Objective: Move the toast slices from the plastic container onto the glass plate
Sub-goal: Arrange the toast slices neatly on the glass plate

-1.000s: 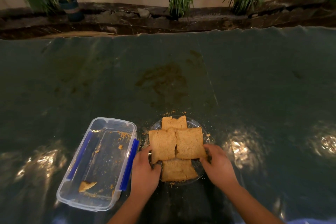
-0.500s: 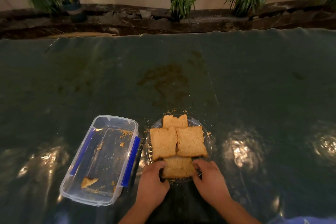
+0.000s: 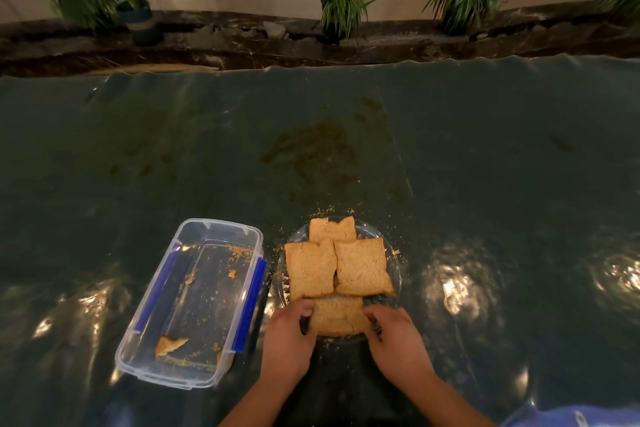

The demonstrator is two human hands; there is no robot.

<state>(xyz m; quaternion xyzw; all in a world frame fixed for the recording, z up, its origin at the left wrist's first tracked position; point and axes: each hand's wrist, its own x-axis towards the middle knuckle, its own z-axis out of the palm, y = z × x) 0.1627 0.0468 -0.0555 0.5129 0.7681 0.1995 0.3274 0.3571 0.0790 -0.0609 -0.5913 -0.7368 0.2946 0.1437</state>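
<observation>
Four toast slices [image 3: 341, 270] on glass plate [image 3: 394, 282]; plastic container [image 3: 194, 302] just left, holding only a broken piece [image 3: 169, 345] and crumbs.
Left hand [image 3: 287, 340] and right hand [image 3: 398, 343] pinching opposite edges of nearest slice [image 3: 339, 317] at plate's near rim.

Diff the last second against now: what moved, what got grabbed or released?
Both hands slid from the plate's sides toward the person, closing on the nearest slice: left hand now at its left edge, right hand at its right edge. Nothing visibly released. Unchanged: four slices on the plate, and the container left of it, holding only a toast fragment and crumbs.
</observation>
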